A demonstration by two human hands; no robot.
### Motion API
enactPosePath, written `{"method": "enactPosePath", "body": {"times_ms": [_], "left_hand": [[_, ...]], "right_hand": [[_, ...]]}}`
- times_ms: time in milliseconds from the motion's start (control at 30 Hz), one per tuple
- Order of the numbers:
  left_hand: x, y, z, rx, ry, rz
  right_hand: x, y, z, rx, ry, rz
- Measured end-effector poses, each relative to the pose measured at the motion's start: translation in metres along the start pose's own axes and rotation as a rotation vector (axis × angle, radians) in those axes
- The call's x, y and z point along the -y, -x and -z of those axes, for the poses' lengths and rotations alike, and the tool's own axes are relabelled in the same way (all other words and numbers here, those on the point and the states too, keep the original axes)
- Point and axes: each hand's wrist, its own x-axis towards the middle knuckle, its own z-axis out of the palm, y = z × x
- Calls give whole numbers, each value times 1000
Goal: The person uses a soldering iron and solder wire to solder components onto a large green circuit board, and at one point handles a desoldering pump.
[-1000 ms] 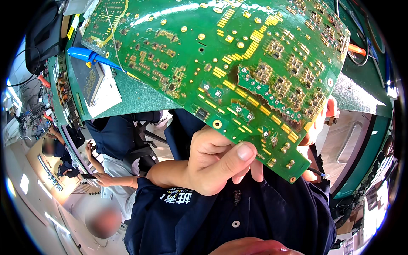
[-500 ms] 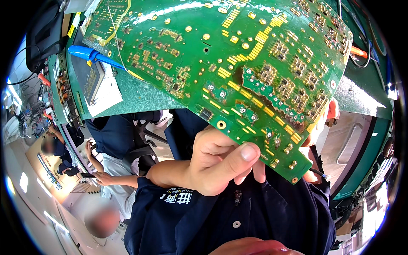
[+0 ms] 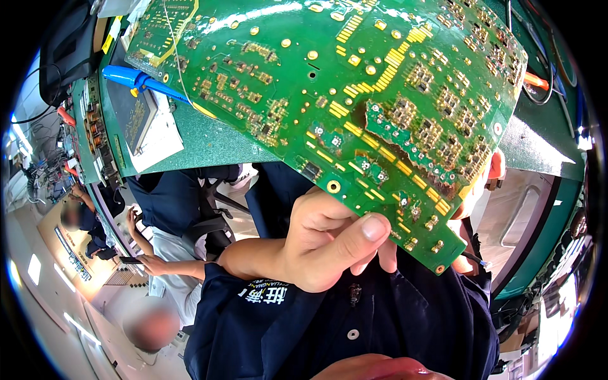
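Observation:
A large green circuit board (image 3: 304,82) with gold pads fills the upper view, with a ragged, damaged patch (image 3: 405,145) on its right half. My left hand (image 3: 329,247) grips the lower edge, thumb at the rim and fingers bent, partly hidden behind it. Only skin of my right hand (image 3: 468,209) shows at the board's right edge; it holds that side, with most fingers hidden. A blue clamp-like tool (image 3: 136,80) lies by the board's upper-left edge, above a white paper (image 3: 161,152). A thin wire crosses that corner of the board.
The green mat (image 3: 538,139) shows behind the board. An orange-handled tool (image 3: 536,78) and cables are at the right. A black bag-like object (image 3: 60,63) sits upper left. Other people (image 3: 164,291) are at the left and lower left, one holding a dark phone-like object (image 3: 131,261).
The board and my left hand have shifted slightly to the right. Both hands keep their hold.

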Motion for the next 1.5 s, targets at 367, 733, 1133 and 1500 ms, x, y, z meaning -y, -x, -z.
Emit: {"method": "enactPosePath", "body": {"times_ms": [367, 733, 1133, 1500], "left_hand": [[-2, -3, 1, 27, 5, -5], [-2, -1, 1, 3, 1, 11], [1, 1, -2, -43, 35, 2], [-4, -2, -2, -48, 14, 20]], "right_hand": [[20, -30, 19, 177, 84, -138], [19, -17, 20, 184, 25, -169], [1, -16, 16, 134, -36, 28], [-6, -12, 19, 211, 104, 116]]}}
